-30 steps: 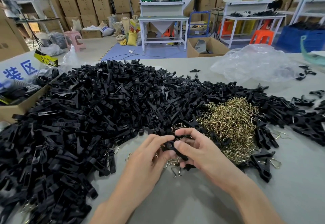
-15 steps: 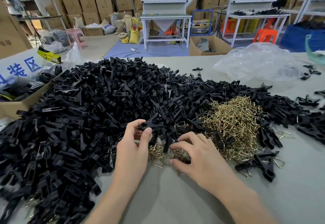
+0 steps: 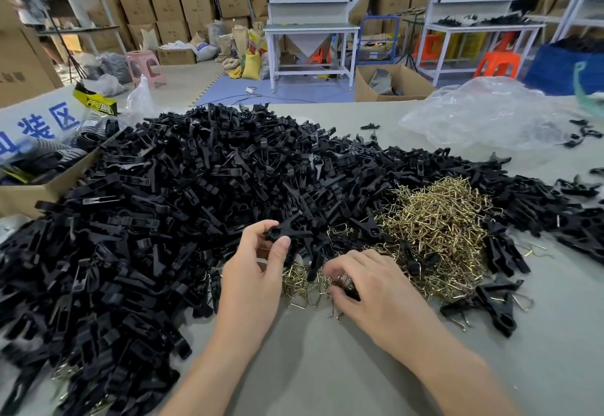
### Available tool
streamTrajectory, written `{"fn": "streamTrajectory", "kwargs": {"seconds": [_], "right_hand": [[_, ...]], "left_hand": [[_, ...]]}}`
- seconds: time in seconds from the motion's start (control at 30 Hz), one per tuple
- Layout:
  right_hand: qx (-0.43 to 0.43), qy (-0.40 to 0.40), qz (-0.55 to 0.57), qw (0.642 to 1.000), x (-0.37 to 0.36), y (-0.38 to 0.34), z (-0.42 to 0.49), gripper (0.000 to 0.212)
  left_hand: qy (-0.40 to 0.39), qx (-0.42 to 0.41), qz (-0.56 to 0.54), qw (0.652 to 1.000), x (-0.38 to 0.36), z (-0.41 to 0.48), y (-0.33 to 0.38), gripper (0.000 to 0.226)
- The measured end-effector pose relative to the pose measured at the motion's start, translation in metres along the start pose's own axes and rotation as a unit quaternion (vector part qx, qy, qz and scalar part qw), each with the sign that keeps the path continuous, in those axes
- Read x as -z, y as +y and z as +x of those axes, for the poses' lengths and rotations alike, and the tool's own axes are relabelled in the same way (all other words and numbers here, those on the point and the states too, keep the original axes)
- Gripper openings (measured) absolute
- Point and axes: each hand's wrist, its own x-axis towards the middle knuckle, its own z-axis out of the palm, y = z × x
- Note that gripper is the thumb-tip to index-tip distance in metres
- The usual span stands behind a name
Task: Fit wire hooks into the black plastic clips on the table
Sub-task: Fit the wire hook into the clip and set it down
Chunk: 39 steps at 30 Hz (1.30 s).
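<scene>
— Clips, the black ones: where do they lie?
— They cover the desk in a deep heap, from its left edge across the middle. Brass wire hooks form a mound right of centre, ringed by them.
— And the left grip?
— The left grip pinches a single clip between thumb and forefinger, at the heap's near side.
— The right grip?
— The right grip lies knuckles up, fingers curled down into loose hooks beside the mound; whether one is pinched cannot be told.
— Anything else?
— A crumpled clear bag towards the far right corner, and a cardboard box at the left edge.
</scene>
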Motion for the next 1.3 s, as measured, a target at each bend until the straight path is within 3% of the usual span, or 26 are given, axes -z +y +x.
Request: {"fn": "streamTrajectory", "kwargs": {"seconds": [0.1, 0.23, 0.3, 0.37, 0.47, 0.63, 0.93, 1.1, 1.3], "right_hand": [[0.002, 0.006, 0.035, 0.999, -0.003, 0.001, 0.001, 0.026], [-0.058, 0.067, 0.216, 0.972, 0.0, -0.001, 0.0, 0.03], [-0.101, 0.094, 0.331, 0.933, 0.004, -0.002, 0.002, 0.031], [-0.148, 0.115, 0.465, 0.865, 0.009, -0.003, 0.005, 0.03], [-0.194, 0.142, 0.57, 0.786, 0.013, 0.001, 0.008, 0.027], [-0.218, 0.147, 0.617, 0.742, 0.01, 0.006, 0.012, 0.021], [-0.248, 0.071, 0.7, 0.666, 0.011, 0.006, 0.014, 0.05], [-0.241, 0.059, 0.696, 0.674, 0.013, 0.009, 0.012, 0.023], [-0.245, 0.109, 0.71, 0.652, 0.015, 0.005, 0.013, 0.044]], "left_hand": [[0.0, -0.003, 0.002, 1.0, 0.001, -0.001, 0.0, 0.017], [0.002, -0.005, 0.007, 1.0, 0.0, 0.0, 0.0, 0.017], [0.0, -0.004, 0.004, 1.0, 0.0, 0.0, 0.0, 0.017], [-0.009, -0.008, 0.003, 1.0, 0.0, -0.001, 0.001, 0.018], [-0.039, -0.028, 0.001, 0.999, 0.0, -0.004, 0.004, 0.021], [-0.08, -0.08, -0.007, 0.994, -0.003, -0.012, 0.01, 0.026], [-0.095, -0.1, 0.023, 0.99, -0.004, -0.014, 0.015, 0.026], [-0.096, -0.098, 0.033, 0.99, -0.003, -0.014, 0.014, 0.03], [-0.09, -0.112, 0.035, 0.989, -0.002, -0.015, 0.02, 0.028]]}}
